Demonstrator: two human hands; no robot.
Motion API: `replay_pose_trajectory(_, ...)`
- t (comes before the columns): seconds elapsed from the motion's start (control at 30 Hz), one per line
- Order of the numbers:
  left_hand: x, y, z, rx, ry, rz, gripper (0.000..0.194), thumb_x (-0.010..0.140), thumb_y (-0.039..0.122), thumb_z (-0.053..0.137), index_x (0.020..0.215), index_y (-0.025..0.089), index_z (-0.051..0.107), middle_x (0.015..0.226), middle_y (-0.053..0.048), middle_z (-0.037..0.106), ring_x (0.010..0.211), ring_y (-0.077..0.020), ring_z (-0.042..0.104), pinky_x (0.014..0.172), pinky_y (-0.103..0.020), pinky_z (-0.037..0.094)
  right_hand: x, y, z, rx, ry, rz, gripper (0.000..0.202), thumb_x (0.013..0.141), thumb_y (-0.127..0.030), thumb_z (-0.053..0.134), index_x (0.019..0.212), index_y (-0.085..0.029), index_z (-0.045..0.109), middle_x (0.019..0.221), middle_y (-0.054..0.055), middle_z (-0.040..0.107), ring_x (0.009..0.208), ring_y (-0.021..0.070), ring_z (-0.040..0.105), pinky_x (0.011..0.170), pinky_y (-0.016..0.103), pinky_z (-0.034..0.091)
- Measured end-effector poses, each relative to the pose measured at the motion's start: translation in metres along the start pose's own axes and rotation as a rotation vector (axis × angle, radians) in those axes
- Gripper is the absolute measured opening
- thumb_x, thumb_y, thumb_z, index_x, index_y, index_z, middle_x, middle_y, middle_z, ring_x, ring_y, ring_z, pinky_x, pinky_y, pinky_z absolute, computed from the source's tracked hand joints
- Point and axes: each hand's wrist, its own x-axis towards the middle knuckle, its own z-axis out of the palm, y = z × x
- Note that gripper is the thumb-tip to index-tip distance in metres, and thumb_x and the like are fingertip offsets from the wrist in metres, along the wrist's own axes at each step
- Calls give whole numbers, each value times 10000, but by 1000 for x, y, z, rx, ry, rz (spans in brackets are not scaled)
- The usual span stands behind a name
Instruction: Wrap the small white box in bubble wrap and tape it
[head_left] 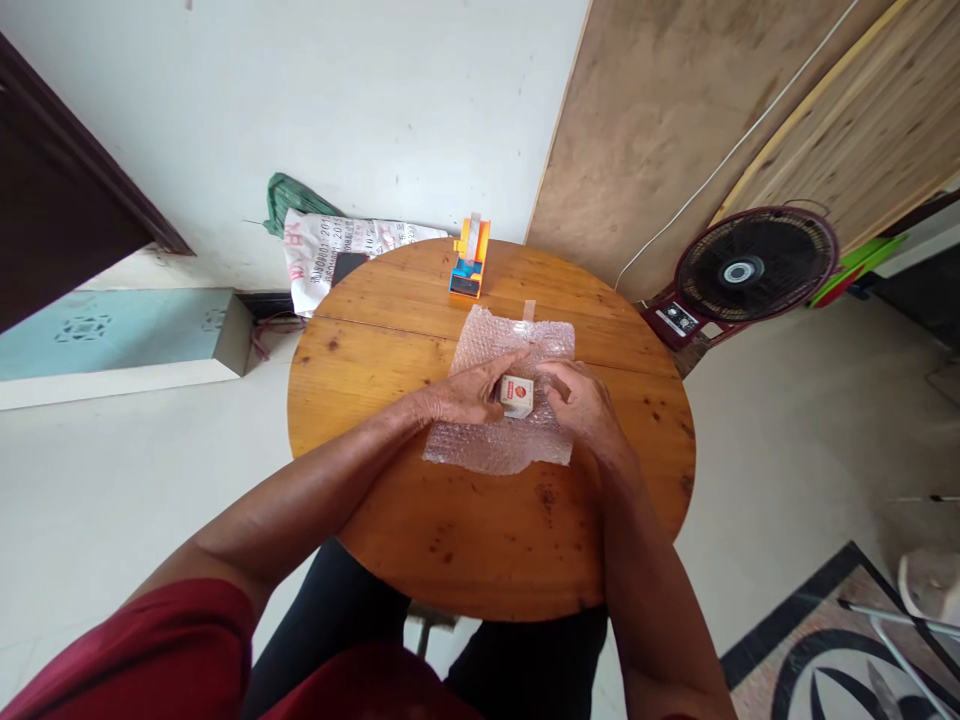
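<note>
A small white box with red print (517, 395) rests near the middle of a sheet of bubble wrap (499, 455) spread on the table. My left hand (469, 393) lies at the box's left side, fingers stretched out past its far edge and thumb near its front left corner. Whether it touches the box I cannot tell. To the right of the box, my right hand (585, 400) is over the wrap with its fingers loosely bent and apart, a gap between them and the box. A short strip of clear tape (529, 310) sticks out at the wrap's far edge.
An orange and blue tape dispenser (470, 262) stands near the far edge of the round wooden table (480, 560). Behind the table lies a printed white sack (307, 262) against the wall. A dark red fan (742, 270) stands to the right.
</note>
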Motion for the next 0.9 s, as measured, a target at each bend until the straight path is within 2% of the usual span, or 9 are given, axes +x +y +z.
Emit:
replay_pose_trajectory(0.13, -1, 2, 0, 6, 14, -6, 1035, 697, 202, 719, 1583, 286, 191, 1339, -97, 598, 1128, -284, 621, 941, -438, 530, -2, -12, -6, 178, -62, 81, 307, 832, -214, 517, 1088, -224, 686, 1063, 50, 724, 962, 227, 675, 855, 366, 530)
replay_pose_trajectory(0.23, -1, 3, 0, 26, -2, -6, 1037, 712, 189, 687, 1591, 289, 146, 1329, -100, 609, 1116, -273, 632, 932, -430, 535, -2, -18, -11, 214, -112, 93, 253, 876, -305, 543, 1064, -221, 691, 987, 40, 728, 904, 220, 673, 817, 357, 520)
replay_pose_trajectory(0.37, -1, 7, -1, 70, -6, -1, 1040, 719, 187, 672, 1594, 287, 118, 1386, -115, 575, 1160, -274, 619, 964, -431, 523, -2, -19, -9, 200, -193, 77, 351, 824, -405, 670, 1132, -236, 668, 1097, 50, 724, 994, 249, 670, 877, 393, 514)
replay_pose_trajectory(0.47, -2, 10, -3, 96, -7, -15, 1037, 733, 206, 683, 1595, 280, 110, 1404, -120, 562, 1180, -279, 611, 983, -435, 513, -2, -19, -4, 96, -185, 86, 502, 754, -374, 740, 1225, -240, 627, 1242, 81, 683, 1135, 300, 631, 975, 462, 480)
replay_pose_trajectory(0.57, -2, 8, -3, 65, -25, -39, 1063, 765, 257, 690, 1599, 260, 32, 1309, -116, 623, 1129, -266, 635, 963, -443, 523, -2, -19, -4, 58, -194, 73, 419, 769, -320, 712, 1175, -238, 649, 1187, 75, 702, 1102, 290, 643, 970, 461, 482)
replay_pose_trajectory(0.67, 0, 2, 1, 54, -18, -2, 1142, 755, 311, 734, 1596, 244, -35, 1256, -112, 645, 1135, -263, 630, 1000, -459, 503, -4, -17, -16, 125, -152, 83, 343, 768, -293, 692, 1106, -244, 667, 1106, 43, 724, 1030, 256, 667, 929, 417, 505)
replay_pose_trajectory(0.77, 3, -3, 5, 182, 48, 27, 1174, 737, 374, 773, 1599, 243, -14, 1264, -113, 628, 1183, -273, 598, 1049, -473, 469, -8, -11, -38, 172, -41, 158, 347, 753, -297, 693, 1097, -252, 666, 1109, 24, 725, 1037, 244, 662, 949, 411, 500)
replay_pose_trajectory(0.83, 4, -5, 8, 316, 72, 52, 1154, 738, 410, 776, 1601, 240, 30, 1280, -118, 610, 1196, -281, 582, 1053, -480, 467, -12, -6, -52, 170, 21, 214, 324, 750, -317, 694, 1065, -250, 672, 1094, 23, 729, 1035, 243, 659, 969, 414, 490)
replay_pose_trajectory(0.9, 5, -5, 9, 461, 44, 133, 1065, 747, 442, 766, 1592, 246, 149, 1376, -130, 552, 1276, -297, 526, 1101, -493, 429, -19, 2, -62, 161, 47, 275, 317, 747, -337, 695, 1052, -251, 673, 1070, 23, 734, 1015, 241, 665, 965, 414, 490)
